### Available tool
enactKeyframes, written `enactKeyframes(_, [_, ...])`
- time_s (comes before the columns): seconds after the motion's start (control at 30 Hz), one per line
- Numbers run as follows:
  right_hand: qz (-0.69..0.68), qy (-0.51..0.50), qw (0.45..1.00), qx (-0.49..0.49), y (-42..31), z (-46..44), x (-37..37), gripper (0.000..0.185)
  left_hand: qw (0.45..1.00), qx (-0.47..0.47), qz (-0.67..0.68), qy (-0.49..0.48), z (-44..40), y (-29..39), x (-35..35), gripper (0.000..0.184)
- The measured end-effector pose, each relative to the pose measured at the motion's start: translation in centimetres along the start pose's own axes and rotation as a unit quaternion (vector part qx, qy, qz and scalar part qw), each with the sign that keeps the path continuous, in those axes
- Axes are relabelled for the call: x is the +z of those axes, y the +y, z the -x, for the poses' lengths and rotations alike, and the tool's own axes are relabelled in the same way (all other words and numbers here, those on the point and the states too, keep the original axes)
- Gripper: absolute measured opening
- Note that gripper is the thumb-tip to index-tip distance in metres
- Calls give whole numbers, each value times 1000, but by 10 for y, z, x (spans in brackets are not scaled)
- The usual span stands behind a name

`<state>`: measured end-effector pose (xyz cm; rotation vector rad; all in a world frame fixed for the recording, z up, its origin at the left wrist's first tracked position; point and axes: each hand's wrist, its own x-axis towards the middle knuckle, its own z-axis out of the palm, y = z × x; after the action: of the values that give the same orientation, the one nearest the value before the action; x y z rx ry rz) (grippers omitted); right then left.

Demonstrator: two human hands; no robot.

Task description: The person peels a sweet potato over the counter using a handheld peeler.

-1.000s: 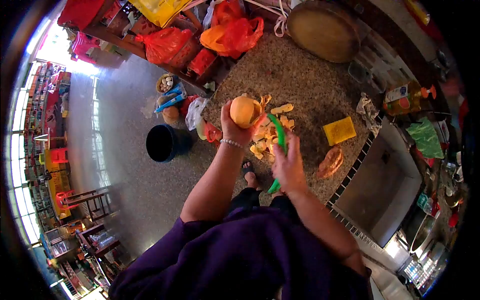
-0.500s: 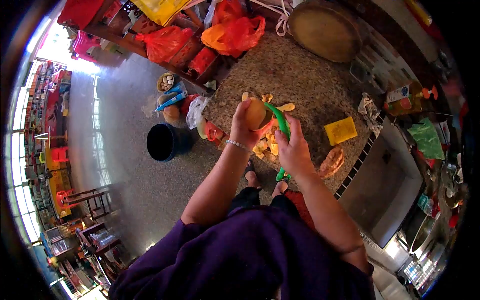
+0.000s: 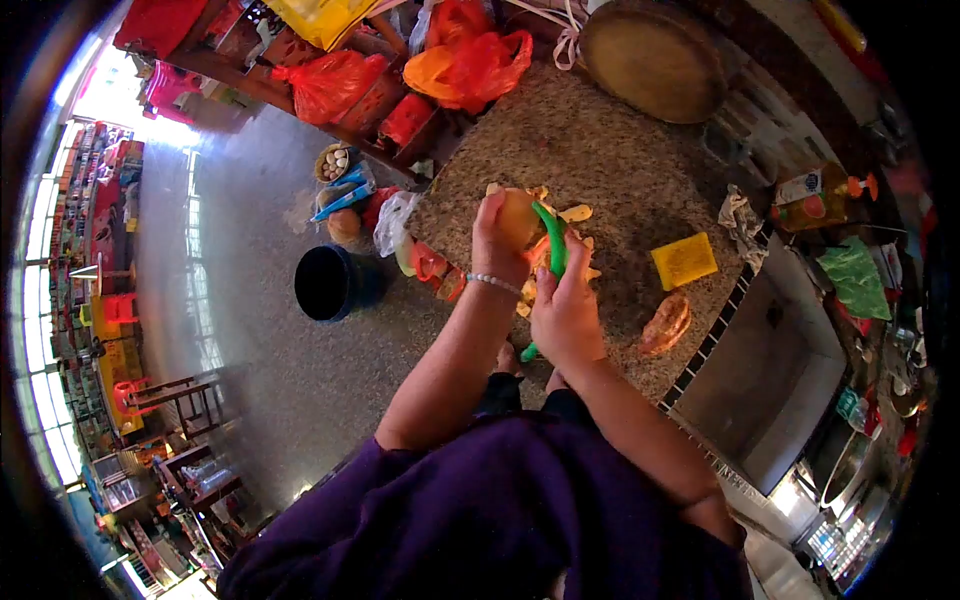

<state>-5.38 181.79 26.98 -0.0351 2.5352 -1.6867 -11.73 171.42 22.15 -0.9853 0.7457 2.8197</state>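
Note:
A tan, rounded piece of pumpkin (image 3: 517, 220) is gripped in my left hand (image 3: 497, 250), fingers wrapped round its left side. A beaded bracelet (image 3: 494, 281) circles that wrist. Closed round a long green peeler (image 3: 552, 235), my right hand (image 3: 566, 310) is just right of the pumpkin. The peeler's upper end lies close against the pumpkin's right side; whether it touches I cannot tell. Yellow-orange peelings (image 3: 577, 213) lie on the speckled countertop (image 3: 620, 175) beyond and below my hands, partly hidden by them.
On the counter to the right are a yellow sponge (image 3: 684, 261) and a brownish-orange chunk (image 3: 666, 324). Past them is a sink (image 3: 755, 365). An oil bottle (image 3: 810, 200) and a round board (image 3: 652, 62) stand at the back. A dark bucket (image 3: 325, 284) is on the floor at left.
My right hand has moved left and slightly down with the peeler, whose lower end has swung left. My left hand and the pumpkin have shifted slightly right.

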Motion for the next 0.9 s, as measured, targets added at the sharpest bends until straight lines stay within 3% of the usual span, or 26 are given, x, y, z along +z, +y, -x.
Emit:
enactKeyframes(0.07, [12,35,999,-38,5,5,8,56,1000,4,6,1,-3,-8,0,29])
enactKeyframes(0.2, [46,32,998,-18,7,29,15,51,999,-28,-18,2,-6,-2,-7,33])
enactKeyframes(0.27, [-14,23,999,-17,10,29,8,50,997,-46,-62,5,-6,4,-8,36])
enactKeyframes(0.33, [-50,18,999,-12,17,28,1,47,994,-48,-70,-71,0,10,-11,37])
enactKeyframes(0.43, [-92,-60,992,54,11,17,-27,42,980,-79,-129,-130,14,32,-12,44])
enactKeyframes(0.47, [-74,-50,996,-7,23,13,-30,39,974,-93,-160,-134,16,41,-17,45])
enactKeyframes(0.5, [-71,-87,993,27,21,10,-38,38,966,-106,-190,-137,18,48,-21,46])
enactKeyframes(0.63, [-34,-181,978,100,6,-12,-56,40,961,-136,-156,-186,22,50,-25,48])
enactKeyframes(0.73, [10,-159,983,95,5,-26,-46,43,988,-79,-116,-63,17,24,-17,42])
enactKeyframes(0.9, [68,-127,984,109,10,-36,-21,47,997,-33,-67,-3,-11,2,-25,33])
